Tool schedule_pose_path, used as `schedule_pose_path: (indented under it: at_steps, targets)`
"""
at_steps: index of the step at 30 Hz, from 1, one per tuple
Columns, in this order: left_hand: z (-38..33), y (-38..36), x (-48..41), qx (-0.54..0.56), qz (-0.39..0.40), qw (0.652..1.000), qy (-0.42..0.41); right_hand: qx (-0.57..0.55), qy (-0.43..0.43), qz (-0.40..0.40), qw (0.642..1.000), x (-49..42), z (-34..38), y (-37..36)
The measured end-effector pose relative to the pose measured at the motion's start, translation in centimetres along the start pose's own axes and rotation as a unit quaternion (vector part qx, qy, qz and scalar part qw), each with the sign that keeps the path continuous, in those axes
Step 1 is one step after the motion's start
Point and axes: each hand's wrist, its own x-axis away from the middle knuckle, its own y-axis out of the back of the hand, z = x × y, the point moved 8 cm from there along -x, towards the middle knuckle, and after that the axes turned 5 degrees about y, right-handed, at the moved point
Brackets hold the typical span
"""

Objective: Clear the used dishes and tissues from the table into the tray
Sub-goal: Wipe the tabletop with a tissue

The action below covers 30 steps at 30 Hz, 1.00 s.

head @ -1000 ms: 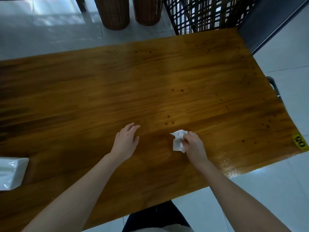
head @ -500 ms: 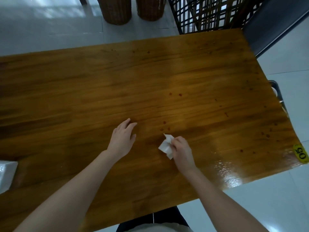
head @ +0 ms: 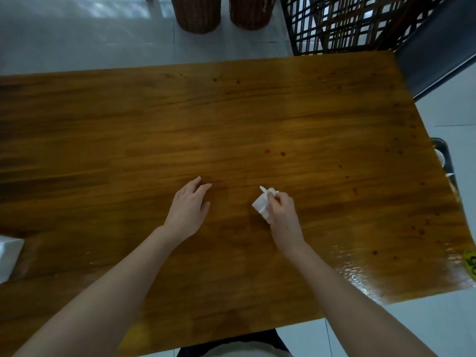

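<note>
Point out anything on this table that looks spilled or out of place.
Dark red spots dot the table, two near the middle, more toward the right edge: likely drips. A glossy wet-looking patch sits at the near right corner. The right hand grips a crumpled tissue.

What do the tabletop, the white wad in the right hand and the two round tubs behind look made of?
Tabletop: apparently wood boards under glossy varnish; grain lines and glare show. White wad: thin tissue paper, crumpled and creased. Round tubs: probably woven wicker or rattan; brown ribbed weave, only bottoms visible.
</note>
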Motion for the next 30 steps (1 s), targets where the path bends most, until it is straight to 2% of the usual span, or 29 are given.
schedule_pose_path:
  at_steps: [4,8,9,11,14,16,18,20,24,26,28,30]
  targets:
    - [-0.4,0.4,-0.5,-0.003,-0.006,1.0,0.005,-0.009,0.093,0.044,0.995,1.0,3.0,-2.0]
    - [-0.5,0.5,-1.3,-0.002,-0.004,1.0,0.01,-0.048,0.108,0.069,0.991,-2.3,2.6,-1.9]
    - [-0.4,0.5,-1.6,-0.003,-0.001,1.0,0.011,-0.028,0.121,0.057,0.991,-3.5,2.5,-1.5]
    - [-0.3,0.4,-2.2,-0.004,0.002,1.0,0.014,-0.016,0.094,0.018,0.995,-6.0,1.1,0.2]
    - [-0.3,0.7,-3.0,-0.005,-0.001,1.0,0.017,0.01,0.008,-0.041,0.999,-8.7,-2.4,3.0]
    - [-0.4,1.1,-3.5,-0.006,-0.012,1.0,0.019,0.012,-0.034,-0.046,0.998,-9.5,-4.3,3.5]
    - [-0.6,1.5,-4.0,-0.004,-0.017,1.0,0.022,0.011,-0.039,-0.049,0.998,-9.4,-4.2,3.3]
    - [-0.7,1.7,-4.6,0.002,-0.015,1.0,0.026,0.016,-0.015,-0.044,0.999,-8.9,-2.8,2.3]
    - [-1.1,1.8,-5.5,0.002,-0.012,0.999,0.032,0.018,0.092,0.008,0.996,-8.1,-0.7,-0.6]
    - [-1.1,1.9,-5.8,0.002,-0.012,0.999,0.034,0.071,0.15,0.004,0.986,-8.9,-0.6,-0.6]
    - [-1.0,2.1,-6.3,0.003,-0.015,0.999,0.035,0.052,0.142,0.03,0.988,-10.5,-1.3,-0.4]
    - [-0.8,2.3,-6.7,0.001,-0.022,0.999,0.035,0.053,0.124,0.016,0.991,-12.0,-1.9,0.7]
